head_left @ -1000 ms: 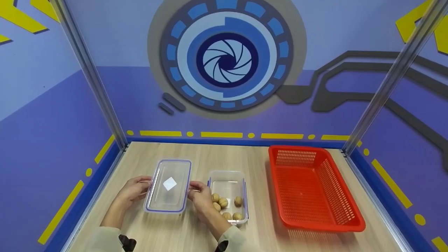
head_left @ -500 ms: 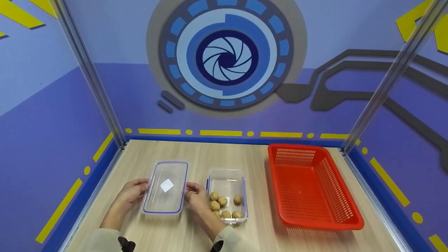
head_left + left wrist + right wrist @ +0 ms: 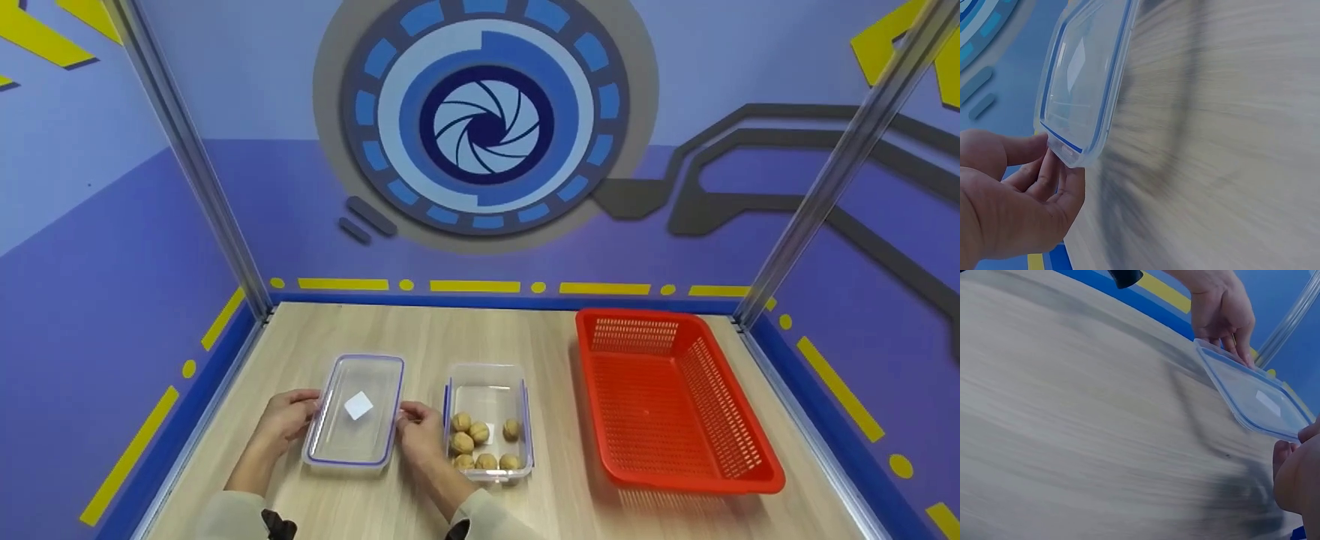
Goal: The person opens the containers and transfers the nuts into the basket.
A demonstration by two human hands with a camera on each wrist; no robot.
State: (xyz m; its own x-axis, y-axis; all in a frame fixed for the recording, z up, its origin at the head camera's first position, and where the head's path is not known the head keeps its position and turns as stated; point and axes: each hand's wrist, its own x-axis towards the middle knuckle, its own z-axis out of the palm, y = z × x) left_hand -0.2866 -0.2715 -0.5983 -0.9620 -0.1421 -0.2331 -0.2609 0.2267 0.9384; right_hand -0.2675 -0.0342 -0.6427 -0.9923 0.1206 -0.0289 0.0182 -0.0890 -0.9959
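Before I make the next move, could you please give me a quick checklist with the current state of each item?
1. Left hand gripping the lid at one long edge: ok.
2. Right hand gripping the opposite edge: ok.
3. Lid held above the table: ok, its shadow falls apart from it in both wrist views.
4. Lid's underside clean: cannot tell, it faces away.
5. Walnuts inside the uncovered clear box: ok, none seen outside.
6. Red basket apart from the box: ok, it stands to the right.
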